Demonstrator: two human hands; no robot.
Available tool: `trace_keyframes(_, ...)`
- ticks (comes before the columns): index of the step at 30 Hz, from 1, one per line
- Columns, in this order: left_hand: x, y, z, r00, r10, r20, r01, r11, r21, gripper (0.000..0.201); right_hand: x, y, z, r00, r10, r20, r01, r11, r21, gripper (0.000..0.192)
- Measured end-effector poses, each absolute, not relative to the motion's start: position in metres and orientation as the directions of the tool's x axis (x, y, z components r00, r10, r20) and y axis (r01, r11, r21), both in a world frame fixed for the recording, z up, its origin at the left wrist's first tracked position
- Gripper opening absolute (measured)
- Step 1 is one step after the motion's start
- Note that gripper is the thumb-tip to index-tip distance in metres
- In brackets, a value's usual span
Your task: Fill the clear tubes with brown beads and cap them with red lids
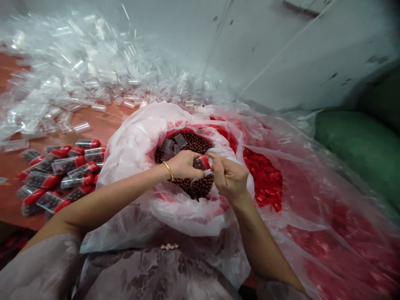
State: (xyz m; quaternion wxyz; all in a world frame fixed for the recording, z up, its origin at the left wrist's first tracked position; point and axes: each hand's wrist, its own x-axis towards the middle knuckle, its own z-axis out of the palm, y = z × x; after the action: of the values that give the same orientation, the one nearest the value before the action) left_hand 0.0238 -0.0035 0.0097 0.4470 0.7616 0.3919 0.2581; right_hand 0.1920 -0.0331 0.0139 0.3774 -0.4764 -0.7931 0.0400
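My left hand (184, 164), with a gold bangle at its wrist, grips a clear capsule tube (199, 163) filled with dark brown balls, a red part at its right end. Closed fingers of my right hand (230, 174) meet that red end; whatever they pinch is mostly hidden, though a bit of clear plastic shows by the fingertips. Both hands are over a white plastic bag (134, 146) with its mouth rolled open. Inside are many small brown balls (195, 141), with several clear tubes (175, 143) lying on top.
Filled red-capped capsules (67, 168) are heaped on the orange-brown table (106, 118) at the left. Behind them spreads a big pile of empty clear tubes (93, 79) against the pale wall (265, 50). To the right, red caps (265, 179) fill a clear bag, beside a green surface (359, 141).
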Motion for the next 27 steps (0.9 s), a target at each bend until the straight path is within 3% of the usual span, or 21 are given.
trace_keyframes(2, 0.025, -0.005, 0.011, 0.613, 0.788, 0.051, 0.394, -0.362, 0.845, 0.014, 0.184, -0.024, 0.014, -0.093, 0.833, 0.545, 0.646, 0.467, -0.603, 0.047)
trace_keyframes(5, 0.025, -0.007, 0.01, 0.644, 0.761, 0.082, 0.458, -0.469, 0.755, 0.011, 0.164, -0.01, 0.009, -0.013, 0.957, 0.291, 0.353, 0.277, -0.894, 0.066)
trace_keyframes(8, 0.025, -0.01, 0.007, 0.635, 0.761, 0.13, 0.509, -0.54, 0.67, 0.011, 0.151, -0.001, 0.005, -0.169, 0.985, 0.047, 0.176, 0.077, -0.981, 0.072)
trace_keyframes(11, 0.027, -0.012, 0.004, 0.625, 0.771, 0.122, 0.595, -0.571, 0.566, 0.018, 0.152, 0.002, 0.0, -0.257, 0.966, -0.041, 0.183, 0.007, -0.983, 0.066)
trace_keyframes(16, 0.024, -0.009, -0.002, 0.626, 0.779, 0.029, 0.711, -0.586, 0.39, 0.028, 0.157, 0.001, -0.011, -0.196, 0.973, 0.126, 0.385, 0.194, -0.902, 0.054)
trace_keyframes(19, 0.028, -0.008, -0.001, 0.625, 0.777, 0.071, 0.718, -0.608, 0.339, 0.026, 0.152, -0.004, -0.007, -0.21, 0.966, 0.148, 0.341, 0.214, -0.915, 0.054)
trace_keyframes(22, 0.033, -0.014, 0.012, 0.609, 0.777, 0.159, 0.701, -0.621, 0.35, 0.018, 0.152, -0.009, 0.01, -0.151, 0.973, 0.174, 0.226, 0.205, -0.952, 0.068)
trace_keyframes(24, 0.024, -0.024, 0.025, 0.591, 0.776, 0.221, 0.675, -0.626, 0.39, 0.016, 0.168, -0.013, 0.023, -0.052, 0.962, 0.267, 0.222, 0.272, -0.936, 0.078)
trace_keyframes(27, -0.027, -0.047, 0.042, 0.518, 0.796, 0.313, 0.675, -0.605, 0.422, 0.023, 0.224, -0.017, 0.035, 0.126, 0.867, 0.481, 0.462, 0.378, -0.803, 0.058)
